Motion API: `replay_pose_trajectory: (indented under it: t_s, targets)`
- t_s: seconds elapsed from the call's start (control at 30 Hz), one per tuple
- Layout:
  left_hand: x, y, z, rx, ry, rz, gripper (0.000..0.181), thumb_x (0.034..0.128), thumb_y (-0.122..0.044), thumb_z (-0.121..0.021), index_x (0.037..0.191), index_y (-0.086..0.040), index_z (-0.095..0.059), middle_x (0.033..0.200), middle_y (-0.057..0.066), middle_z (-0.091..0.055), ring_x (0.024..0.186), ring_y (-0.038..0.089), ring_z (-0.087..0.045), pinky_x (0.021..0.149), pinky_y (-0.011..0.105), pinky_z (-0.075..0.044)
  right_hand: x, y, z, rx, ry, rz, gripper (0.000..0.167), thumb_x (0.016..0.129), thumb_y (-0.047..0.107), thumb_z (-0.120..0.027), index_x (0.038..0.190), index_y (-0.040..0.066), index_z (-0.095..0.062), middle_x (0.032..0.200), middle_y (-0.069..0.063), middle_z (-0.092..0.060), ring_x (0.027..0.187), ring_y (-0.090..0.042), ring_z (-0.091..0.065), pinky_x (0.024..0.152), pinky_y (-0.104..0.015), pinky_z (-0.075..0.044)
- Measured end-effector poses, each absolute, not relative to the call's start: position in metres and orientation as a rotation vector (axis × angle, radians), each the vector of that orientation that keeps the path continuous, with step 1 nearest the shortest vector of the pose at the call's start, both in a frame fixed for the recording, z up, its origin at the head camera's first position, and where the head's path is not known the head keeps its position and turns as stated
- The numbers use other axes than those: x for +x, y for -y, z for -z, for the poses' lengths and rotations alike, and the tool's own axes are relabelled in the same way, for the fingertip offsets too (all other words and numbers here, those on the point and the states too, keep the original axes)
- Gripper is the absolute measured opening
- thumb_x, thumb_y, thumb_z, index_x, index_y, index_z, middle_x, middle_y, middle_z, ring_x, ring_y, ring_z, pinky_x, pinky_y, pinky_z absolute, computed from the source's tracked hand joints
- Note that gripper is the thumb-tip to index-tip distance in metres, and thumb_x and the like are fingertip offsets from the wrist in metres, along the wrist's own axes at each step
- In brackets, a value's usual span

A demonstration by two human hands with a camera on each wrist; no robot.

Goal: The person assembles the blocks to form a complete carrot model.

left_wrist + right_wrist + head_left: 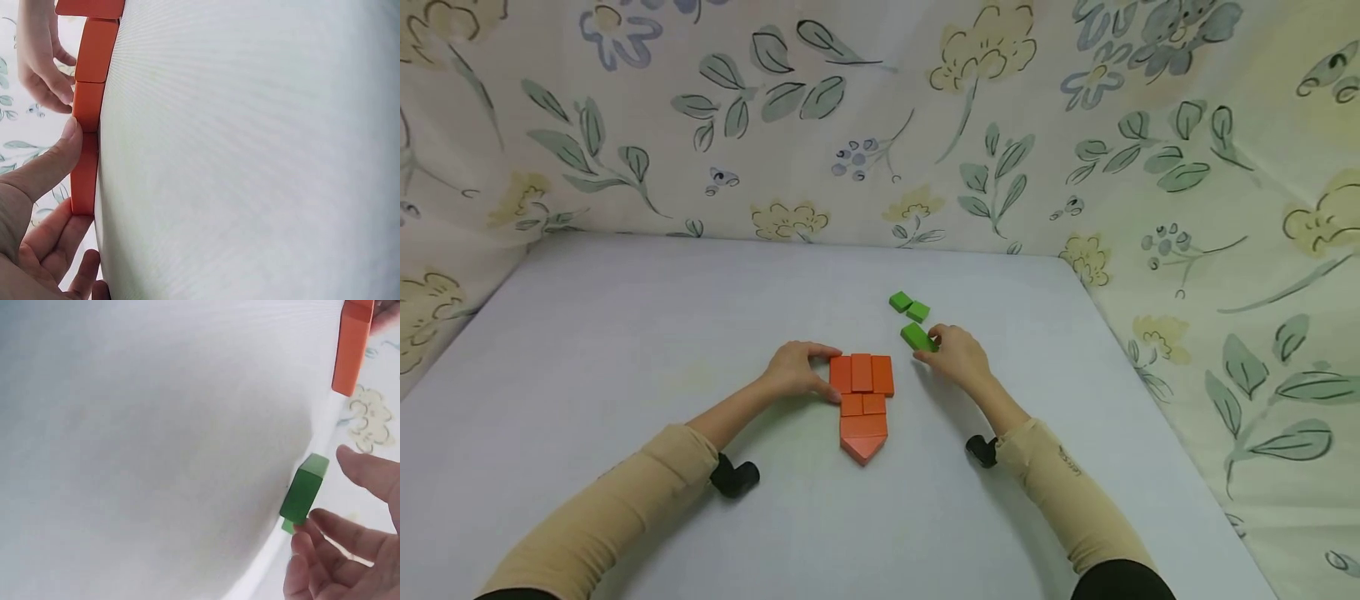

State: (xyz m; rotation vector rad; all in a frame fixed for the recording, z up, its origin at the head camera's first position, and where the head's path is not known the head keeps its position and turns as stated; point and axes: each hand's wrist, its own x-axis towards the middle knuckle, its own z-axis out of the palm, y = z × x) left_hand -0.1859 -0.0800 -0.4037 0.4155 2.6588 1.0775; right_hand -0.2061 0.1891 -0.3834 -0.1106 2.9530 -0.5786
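Observation:
Orange blocks lie flat together: a row of rectangles at the far end, two small squares (852, 405) below, then a wide block (862, 426) and a pointed triangular block (863, 448). My left hand (793, 369) pinches the row's left orange block (840, 375) between thumb and fingers, at its near and far ends. To the right of the row, my right hand (958, 357) is at a green rectangular block (917, 337). In the right wrist view, fingertips touch one end of that green block (303, 495), while the thumb (369, 472) stands apart from it.
Two small green blocks, one (901, 302) beside the other (917, 312), lie beyond the green rectangular block. The white table (625, 333) is bordered at the back and right by a floral cloth (880, 125). Black wrist devices (735, 477) sit below both hands.

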Motion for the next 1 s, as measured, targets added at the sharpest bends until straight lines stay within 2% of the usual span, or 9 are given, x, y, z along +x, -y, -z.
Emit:
replay_pose_trajectory:
  t_s: [0.17, 0.6, 1.0]
  targets:
    - [-0.186, 0.078, 0.404, 0.431, -2.659, -1.072, 0.071, 0.0647, -0.021, -0.091, 0.128, -0.004, -0.064, 0.131, 0.017, -0.060, 0.129, 0.039, -0.045, 0.108, 0.052, -0.033, -0.208, -0.188, 0.384, -0.041, -2.969, 0.559, 0.049, 0.086, 0.034, -0.073, 0.120, 0.000, -0.064, 0.114, -0.015, -0.067, 0.094, -0.027, -0.061, 0.076, -0.040, -0.052]
    - [-0.185, 0.080, 0.401, 0.361, -2.652, -1.088, 0.071, 0.0636, -0.020, -0.092, 0.128, -0.006, -0.064, 0.133, 0.017, -0.058, 0.130, 0.039, -0.043, 0.108, 0.052, -0.033, -0.214, -0.189, 0.384, -0.004, -2.946, 0.646, 0.043, 0.082, 0.025, -0.078, 0.114, -0.002, -0.068, 0.109, -0.015, -0.069, 0.087, -0.024, -0.062, 0.073, -0.036, -0.052]
    - [-0.187, 0.081, 0.404, 0.392, -2.647, -1.093, 0.071, 0.0647, -0.021, -0.091, 0.128, -0.006, -0.064, 0.133, 0.017, -0.058, 0.129, 0.038, -0.045, 0.107, 0.051, -0.035, -0.223, -0.178, 0.383, -0.122, -2.945, 0.734, 0.043, 0.080, 0.021, -0.079, 0.116, -0.001, -0.069, 0.111, -0.014, -0.070, 0.100, -0.027, -0.064, 0.085, -0.041, -0.051]
